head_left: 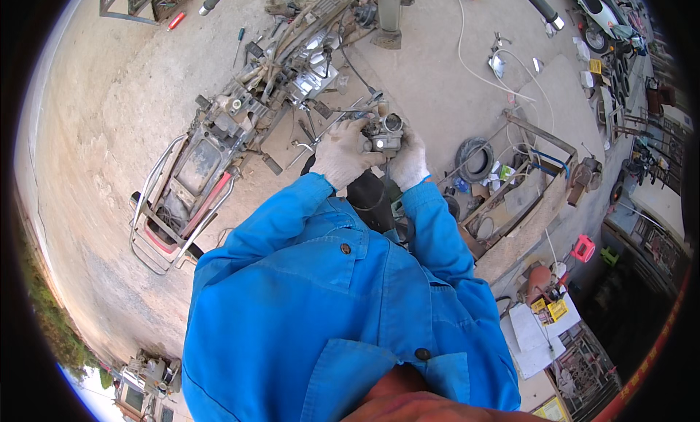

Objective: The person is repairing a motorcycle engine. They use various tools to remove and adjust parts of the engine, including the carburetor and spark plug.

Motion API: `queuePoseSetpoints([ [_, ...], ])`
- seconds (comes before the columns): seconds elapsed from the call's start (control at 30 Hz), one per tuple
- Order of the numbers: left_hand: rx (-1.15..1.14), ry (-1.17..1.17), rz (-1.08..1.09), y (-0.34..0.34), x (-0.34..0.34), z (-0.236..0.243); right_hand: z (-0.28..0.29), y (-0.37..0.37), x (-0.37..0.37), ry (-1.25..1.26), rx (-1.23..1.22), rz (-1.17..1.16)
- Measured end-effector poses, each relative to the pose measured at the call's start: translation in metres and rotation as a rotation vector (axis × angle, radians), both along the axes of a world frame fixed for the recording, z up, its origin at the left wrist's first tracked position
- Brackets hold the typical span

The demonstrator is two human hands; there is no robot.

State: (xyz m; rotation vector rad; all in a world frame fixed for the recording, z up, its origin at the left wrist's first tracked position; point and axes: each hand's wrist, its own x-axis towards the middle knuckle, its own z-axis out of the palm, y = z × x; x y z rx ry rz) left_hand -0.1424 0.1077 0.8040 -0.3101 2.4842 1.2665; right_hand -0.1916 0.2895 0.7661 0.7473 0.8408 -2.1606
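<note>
Close in front of my chest I hold a grey metal carburetor (386, 139), its round intake mouth facing up. My left hand (344, 152), in a pale work glove, grips its left side with the fingers curled. From the right, my right hand (410, 162), gloved too, closes round the other side; some of its fingers are hidden. A black cable (352, 68) runs from the stripped motorcycle frame (204, 163) towards the carburetor's top; whether it is joined there I cannot tell. The frame, with its exposed engine (317, 68), lies ahead and to the left.
A screwdriver (239, 46) and a red tool (176, 21) lie on the concrete floor beyond the frame. To the right are a black tyre (475, 159) and a metal rack (536, 130). A white hose (467, 61) trails across the floor. Parked motorcycles (609, 17) stand far right.
</note>
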Motion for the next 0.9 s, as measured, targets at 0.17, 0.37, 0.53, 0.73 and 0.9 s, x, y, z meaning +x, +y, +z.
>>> queuePoseSetpoints([
  [0.17, -0.09, 0.015, 0.011, 0.018, -0.004, -0.004, -0.004, -0.011, 0.001, -0.008, 0.281, -0.017],
  [0.37, -0.083, -0.141, 0.08, 0.031, 0.001, -0.015, -0.012, -0.02, -0.001, 0.066, 0.526, -0.07],
  [0.53, -0.101, -0.074, 0.11, 0.035, -0.001, -0.018, -0.023, -0.019, -0.008, 0.057, 0.523, -0.113],
  [0.73, -0.037, 0.017, 0.136, 0.036, -0.002, -0.013, -0.031, -0.014, -0.006, 0.148, 0.584, -0.152],
  [0.9, 0.003, 0.006, 0.157, 0.034, 0.0, -0.013, -0.033, -0.015, -0.005, 0.192, 0.531, -0.137],
])
